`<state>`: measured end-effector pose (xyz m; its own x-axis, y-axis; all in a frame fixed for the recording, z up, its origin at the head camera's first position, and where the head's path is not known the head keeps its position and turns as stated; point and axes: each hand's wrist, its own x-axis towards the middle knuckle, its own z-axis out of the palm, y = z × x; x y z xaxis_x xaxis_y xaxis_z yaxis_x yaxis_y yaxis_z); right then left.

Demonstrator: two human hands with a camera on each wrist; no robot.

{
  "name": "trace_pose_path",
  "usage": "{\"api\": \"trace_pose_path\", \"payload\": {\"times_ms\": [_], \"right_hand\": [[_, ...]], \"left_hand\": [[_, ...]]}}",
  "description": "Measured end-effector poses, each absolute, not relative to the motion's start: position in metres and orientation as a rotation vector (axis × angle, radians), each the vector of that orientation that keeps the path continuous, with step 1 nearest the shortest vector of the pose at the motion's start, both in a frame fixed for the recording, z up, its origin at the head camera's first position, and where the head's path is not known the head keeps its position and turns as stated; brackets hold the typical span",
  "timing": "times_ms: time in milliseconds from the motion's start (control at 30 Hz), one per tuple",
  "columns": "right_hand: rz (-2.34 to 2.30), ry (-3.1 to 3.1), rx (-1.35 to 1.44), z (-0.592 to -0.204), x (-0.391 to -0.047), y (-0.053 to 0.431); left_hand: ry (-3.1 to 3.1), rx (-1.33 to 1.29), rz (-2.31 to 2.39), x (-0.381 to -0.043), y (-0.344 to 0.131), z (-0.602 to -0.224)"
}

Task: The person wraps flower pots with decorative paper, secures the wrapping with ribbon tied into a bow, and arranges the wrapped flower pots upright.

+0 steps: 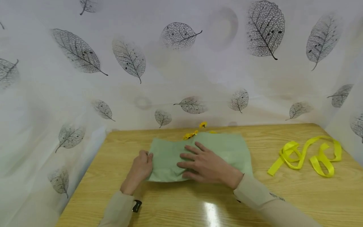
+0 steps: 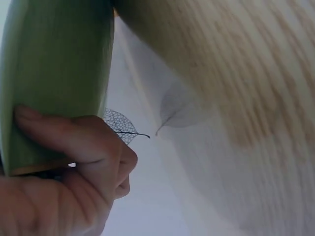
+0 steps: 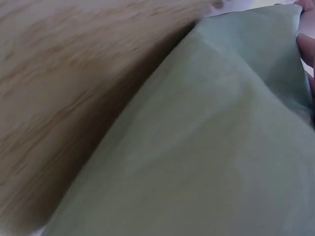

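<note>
A sheet of pale green wrapping paper (image 1: 227, 151) stretches across the back middle of the table, its near edge slightly raised. At its left edge, my left hand (image 1: 142, 165) pinches the paper between thumb and curled fingers. The left wrist view shows that thumb (image 2: 54, 130) lying on the green paper (image 2: 59, 64). With fingers spread, my right hand (image 1: 205, 164) rests on the paper's middle. Green paper (image 3: 197, 137) fills most of the right wrist view. Yellow flowers (image 1: 190, 135) peek out beyond the far edge; whatever else lies under the paper is hidden.
A loosely curled yellow ribbon (image 1: 300, 157) lies on the right side of the wooden table (image 1: 170, 205). Behind the table hangs a white cloth (image 1: 181, 72) printed with dark leaf shapes, which also closes off both sides.
</note>
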<state>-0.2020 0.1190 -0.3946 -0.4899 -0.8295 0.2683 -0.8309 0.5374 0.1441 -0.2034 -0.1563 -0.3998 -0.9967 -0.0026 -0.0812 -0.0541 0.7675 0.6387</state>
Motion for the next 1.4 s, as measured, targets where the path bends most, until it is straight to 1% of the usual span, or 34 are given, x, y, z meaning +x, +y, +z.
{"api": "trace_pose_path", "payload": {"times_ms": [433, 767, 1067, 1400], "right_hand": [[0.114, -2.448, 1.442, -0.394, -0.206, 0.115], [0.08, -2.539, 1.356, -0.397, -0.207, 0.114], [0.11, -2.56, 1.298, -0.396, -0.205, 0.111], [0.154, -2.623, 1.319, -0.393, -0.202, 0.116]], "left_hand": [[2.943, 0.004, 1.232, -0.203, -0.147, -0.383], [2.906, 0.07, 1.409, -0.198, -0.134, -0.368], [2.909, 0.393, 1.47, -0.195, -0.123, -0.359], [2.76, 0.344, 1.597, -0.201, -0.115, -0.355]]}}
